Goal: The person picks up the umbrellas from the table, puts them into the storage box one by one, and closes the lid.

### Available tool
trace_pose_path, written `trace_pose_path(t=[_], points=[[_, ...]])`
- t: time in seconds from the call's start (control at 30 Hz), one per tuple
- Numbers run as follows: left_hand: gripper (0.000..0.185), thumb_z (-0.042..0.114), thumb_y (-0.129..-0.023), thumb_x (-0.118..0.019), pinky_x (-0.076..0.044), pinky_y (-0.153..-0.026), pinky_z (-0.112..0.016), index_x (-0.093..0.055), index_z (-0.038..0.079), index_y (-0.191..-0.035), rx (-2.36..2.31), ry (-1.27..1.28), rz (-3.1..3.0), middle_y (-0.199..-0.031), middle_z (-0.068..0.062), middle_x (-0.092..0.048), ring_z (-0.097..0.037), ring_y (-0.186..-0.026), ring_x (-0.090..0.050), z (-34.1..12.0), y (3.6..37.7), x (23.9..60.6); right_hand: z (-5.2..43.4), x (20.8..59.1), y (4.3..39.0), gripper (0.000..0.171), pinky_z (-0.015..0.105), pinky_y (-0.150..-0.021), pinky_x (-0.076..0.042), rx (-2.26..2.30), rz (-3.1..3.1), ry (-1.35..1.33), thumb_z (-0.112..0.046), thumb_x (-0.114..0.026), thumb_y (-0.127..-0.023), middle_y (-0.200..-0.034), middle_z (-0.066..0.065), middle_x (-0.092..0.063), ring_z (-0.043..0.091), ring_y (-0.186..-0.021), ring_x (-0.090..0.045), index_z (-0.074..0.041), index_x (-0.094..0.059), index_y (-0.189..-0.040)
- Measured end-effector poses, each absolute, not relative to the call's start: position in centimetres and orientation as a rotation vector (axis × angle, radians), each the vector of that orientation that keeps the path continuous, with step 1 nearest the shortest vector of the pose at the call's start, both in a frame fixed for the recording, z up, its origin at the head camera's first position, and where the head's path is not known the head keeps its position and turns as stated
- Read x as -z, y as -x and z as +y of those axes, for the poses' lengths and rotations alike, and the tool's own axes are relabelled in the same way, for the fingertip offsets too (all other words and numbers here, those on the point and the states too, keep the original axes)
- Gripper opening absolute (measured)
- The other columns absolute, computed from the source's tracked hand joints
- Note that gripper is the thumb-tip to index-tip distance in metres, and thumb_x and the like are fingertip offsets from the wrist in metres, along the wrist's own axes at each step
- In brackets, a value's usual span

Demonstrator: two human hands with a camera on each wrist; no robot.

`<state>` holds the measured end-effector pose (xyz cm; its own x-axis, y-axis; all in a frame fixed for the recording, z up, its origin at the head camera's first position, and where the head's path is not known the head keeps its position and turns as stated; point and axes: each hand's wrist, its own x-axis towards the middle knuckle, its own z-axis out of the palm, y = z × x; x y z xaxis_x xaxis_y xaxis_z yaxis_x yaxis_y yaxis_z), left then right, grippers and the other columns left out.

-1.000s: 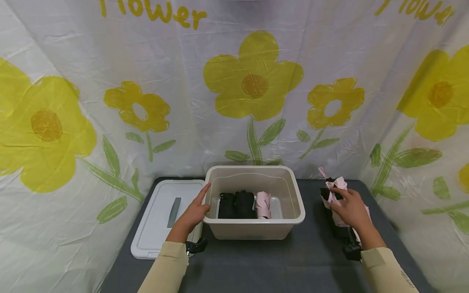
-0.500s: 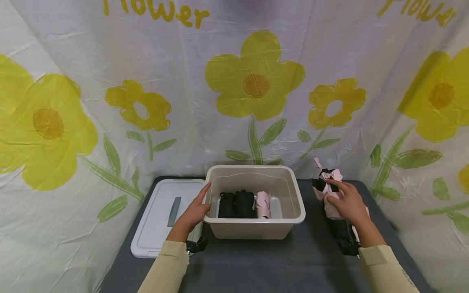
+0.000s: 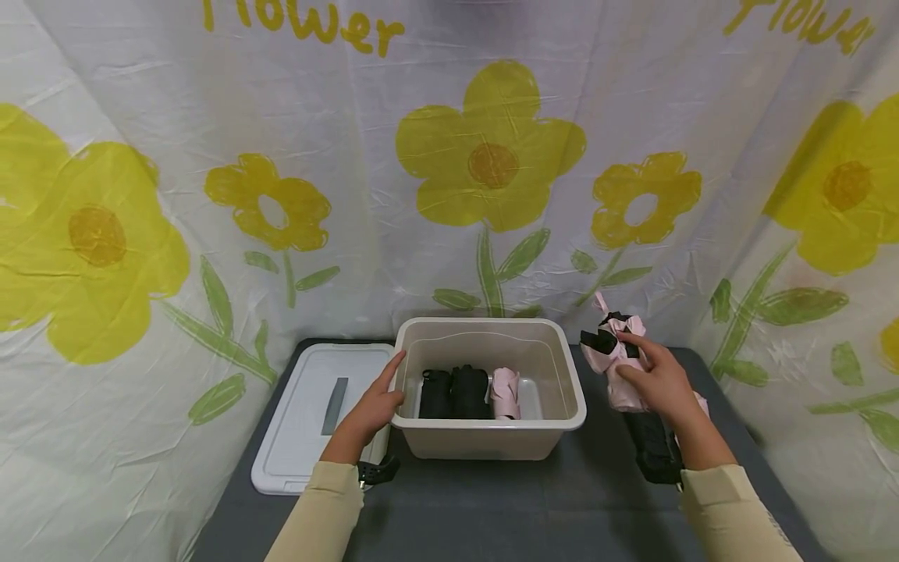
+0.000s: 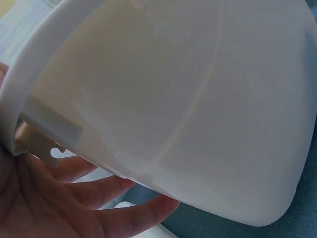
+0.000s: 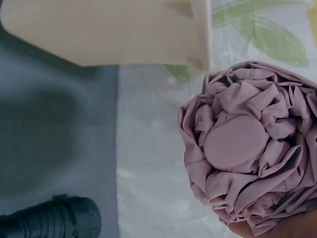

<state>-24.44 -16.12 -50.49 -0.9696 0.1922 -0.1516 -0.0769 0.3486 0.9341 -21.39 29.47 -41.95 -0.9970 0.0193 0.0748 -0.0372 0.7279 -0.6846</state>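
A beige plastic bin [image 3: 488, 435] stands on the dark grey table [image 3: 492, 507]. Two folded black umbrellas [image 3: 453, 393] and a pink one [image 3: 506, 393] lie inside it. My left hand [image 3: 371, 411] rests with straight fingers against the bin's left wall [image 4: 198, 109], under its rim. My right hand [image 3: 656, 382] grips a folded pink umbrella [image 3: 614, 355] and holds it above the table, just right of the bin. The right wrist view shows that umbrella's crumpled pink end [image 5: 247, 144] close up. A black folded umbrella [image 3: 653, 445] lies on the table below that hand.
The bin's white lid [image 3: 309, 414] lies flat on the table to the left. A white curtain with yellow flowers [image 3: 492, 156] closes in the back and both sides. The black umbrella [image 5: 49, 218] also shows in the right wrist view.
My right hand has lifted the pink umbrella off the table and carried it up and leftward toward the bin. The left hand has stayed on the bin's wall.
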Motion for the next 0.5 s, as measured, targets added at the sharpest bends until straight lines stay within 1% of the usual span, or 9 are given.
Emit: trace_pose_path(t=[0.1, 0.17, 0.2, 0.23, 0.27, 0.33, 0.4, 0.47, 0.5], points=[[0.082, -0.001, -0.086, -0.040, -0.029, -0.105, -0.067, -0.015, 0.033, -0.156, -1.667, -0.105, 2.380, -0.163, -0.013, -0.012, -0.038, -0.145, -0.019, -16.1, 24.5, 50.5, 29.3, 41.7, 21.5, 0.061, 0.035, -0.056, -0.041, -1.225, -2.821, 0.001, -0.026, -0.061, -0.093, -0.153, 0.024, -0.031, 0.036, -0.082, -0.050, -0.020, -0.039, -0.149], [0.082, 0.000, -0.086, -0.040, -0.028, -0.105, -0.067, -0.015, 0.033, -0.156, -1.667, -0.106, 2.383, -0.163, -0.013, -0.012, -0.037, -0.145, -0.019, -16.1, 24.5, 50.5, 29.1, 41.5, 21.5, 0.062, 0.033, -0.058, -0.042, -1.285, -2.808, 0.007, -0.025, -0.061, -0.093, -0.157, 0.024, -0.024, 0.042, -0.098, -0.055, -0.022, -0.037, -0.150], [0.081, 0.000, -0.085, -0.040, -0.028, -0.105, -0.067, -0.015, 0.033, -0.156, -1.670, -0.104, 2.383, -0.163, -0.013, -0.012, -0.037, -0.144, -0.019, -16.1, 24.5, 50.5, 29.0, 41.4, 21.6, 0.063, 0.033, -0.059, -0.042, -1.309, -2.805, 0.012, -0.026, -0.061, -0.093, -0.158, 0.023, -0.021, 0.045, -0.108, -0.055, -0.023, -0.036, -0.150], [0.081, 0.000, -0.086, -0.040, -0.028, -0.105, -0.067, -0.015, 0.033, -0.156, -1.669, -0.104, 2.384, -0.163, -0.013, -0.012, -0.037, -0.144, -0.019, -16.1, 24.5, 50.5, 29.0, 41.3, 21.6, 0.063, 0.033, -0.060, -0.043, -1.335, -2.801, 0.014, -0.026, -0.060, -0.093, -0.160, 0.022, -0.018, 0.049, -0.121, -0.047, -0.024, -0.036, -0.151], [0.081, 0.000, -0.086, -0.040, -0.028, -0.105, -0.067, -0.015, 0.032, -0.156, -1.669, -0.104, 2.384, -0.163, -0.013, -0.012, -0.038, -0.144, -0.019, -16.2, 24.5, 50.6, 28.9, 41.2, 21.7, 0.063, 0.033, -0.062, -0.043, -1.351, -2.798, 0.009, -0.026, -0.060, -0.093, -0.160, 0.022, -0.016, 0.052, -0.129, -0.040, -0.024, -0.035, -0.151], [0.081, 0.000, -0.086, -0.040, -0.028, -0.105, -0.067, -0.015, 0.032, -0.156, -1.666, -0.107, 2.385, -0.163, -0.013, -0.012, -0.038, -0.144, -0.019, -16.2, 24.6, 50.6, 28.6, 41.0, 21.7, 0.063, 0.033, -0.064, -0.043, -1.383, -2.787, -0.002, -0.024, -0.060, -0.093, -0.161, 0.021, -0.013, 0.055, -0.135, -0.030, -0.023, -0.035, -0.151], [0.081, 0.000, -0.086, -0.040, -0.029, -0.104, -0.067, -0.015, 0.032, -0.156, -1.667, -0.111, 2.385, -0.163, -0.013, -0.012, -0.038, -0.144, -0.020, -16.2, 24.6, 50.7, 28.4, 40.7, 21.8, 0.064, 0.032, -0.062, -0.044, -1.430, -2.770, -0.011, -0.022, -0.060, -0.093, -0.161, 0.021, -0.013, 0.055, -0.135, -0.030, -0.022, -0.034, -0.151], [0.080, 0.000, -0.086, -0.040, -0.029, -0.104, -0.067, -0.015, 0.031, -0.156, -1.667, -0.115, 2.385, -0.163, -0.013, -0.012, -0.038, -0.144, -0.020, -16.2, 24.6, 50.8, 28.0, 40.4, 21.8, 0.064, 0.030, -0.062, -0.044, -1.467, -2.747, -0.026, -0.020, -0.061, -0.093, -0.160, 0.022, -0.016, 0.053, -0.132, -0.036, -0.020, -0.034, -0.151], [0.080, 0.000, -0.086, -0.040, -0.029, -0.104, -0.067, -0.015, 0.031, -0.156, -1.669, -0.117, 2.385, -0.163, -0.013, -0.012, -0.038, -0.144, -0.020, -16.2, 24.6, 50.8, 27.8, 40.3, 21.9, 0.064, 0.029, -0.061, -0.045, -1.491, -2.734, -0.036, -0.019, -0.061, -0.093, -0.159, 0.022, -0.018, 0.051, -0.127, -0.043, -0.020, -0.034, -0.151]])
